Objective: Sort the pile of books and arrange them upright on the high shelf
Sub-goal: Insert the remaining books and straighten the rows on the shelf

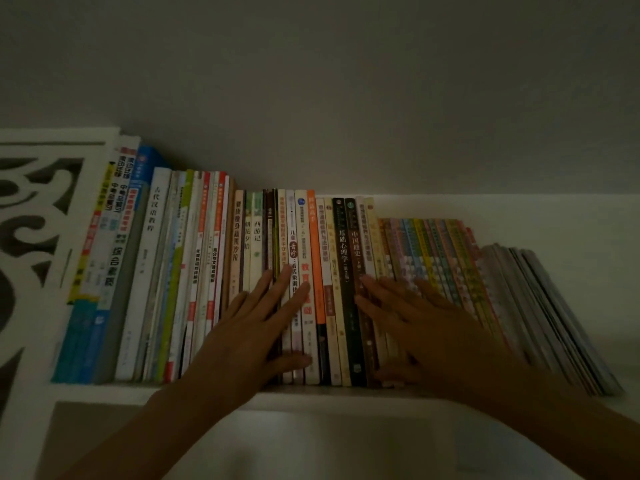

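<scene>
Books stood spine-out in a packed row along the high shelf, both hands laid flat against them with fingers straight and spread, gripping nothing. Nearest, the left hand pressed pale spines at mid-row, thumb low by the shelf edge; the right hand covered darker spines just beside it, a few volumes showing between the two sets of fingertips. Judged from their look, the paperbacks were stiff enough edge-on, light singly but heavy as a block, with glossy covers likely to slide; a square push on the spines, or a pinch across one spine's top, seemed the surest hold. Beyond the right fingers, thin colourful booklets and grey magazines leaned leftward, limp and apt to slump. Past the left fingers, taller textbooks met a white carved side panel, leaving no slack that way. Behind all, a plain wall rose
</scene>
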